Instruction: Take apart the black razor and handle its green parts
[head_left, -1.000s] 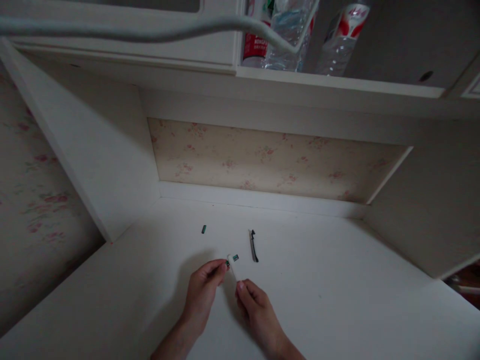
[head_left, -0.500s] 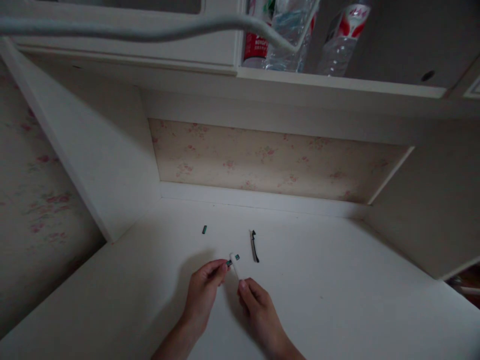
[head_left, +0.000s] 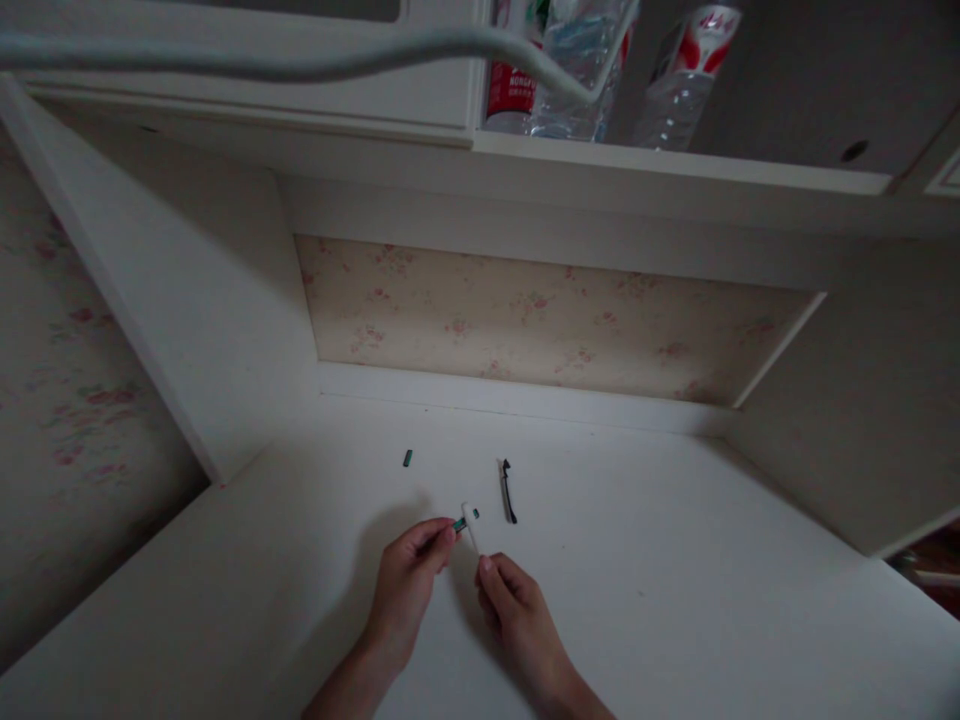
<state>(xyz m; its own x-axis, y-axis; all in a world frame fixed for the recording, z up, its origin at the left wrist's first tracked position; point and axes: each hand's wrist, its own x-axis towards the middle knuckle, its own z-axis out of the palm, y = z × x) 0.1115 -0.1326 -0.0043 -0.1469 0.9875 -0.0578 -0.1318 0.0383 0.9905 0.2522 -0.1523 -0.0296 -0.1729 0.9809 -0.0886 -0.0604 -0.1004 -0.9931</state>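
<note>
My left hand (head_left: 409, 575) pinches the left end of a small dark-green strip (head_left: 460, 524) between thumb and fingertips. That strip runs into the head of a white T-shaped piece (head_left: 466, 513), and a short end of it shows on the far right side. My right hand (head_left: 516, 612) is closed on the thin stem of the white piece, below its head. Both hands are held above the white desk (head_left: 637, 540). Its exact kind cannot be told at this size.
Another small dark-green strip (head_left: 408, 458) lies on the desk beyond my left hand. A slim black piece (head_left: 508, 492) lies ahead of my right hand. Plastic bottles (head_left: 679, 95) stand on the shelf above, behind a pale bent rod (head_left: 315, 55). Side panels (head_left: 180, 280) flank the desk.
The green strip has shifted left through the white head: less of it sticks out on the right, more shows on the left. Both hands keep their grip.
</note>
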